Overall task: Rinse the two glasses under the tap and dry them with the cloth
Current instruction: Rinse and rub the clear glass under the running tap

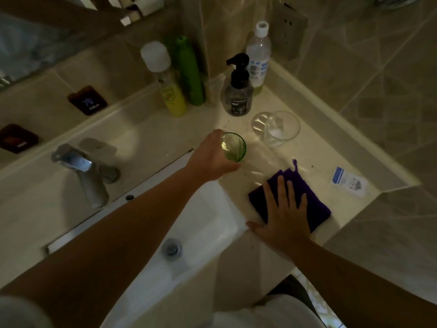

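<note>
A green glass (235, 147) stands on the pale counter (331, 157) just right of the sink, and my left hand (211, 158) is wrapped around its left side. A clear glass (280, 127) stands further back right, apart from both hands. My right hand (285, 207) lies flat with fingers spread on a folded purple cloth (307, 197) near the counter's front edge. The chrome tap (82, 169) is at the left behind the white basin (208, 223); no water is visible running.
At the back of the counter stand a yellow spray can (169, 91), a green can (190, 72), a black pump bottle (237, 91) and a clear plastic bottle (257, 58). A small white-and-blue packet (348, 182) lies at the right. Tiled walls close the corner.
</note>
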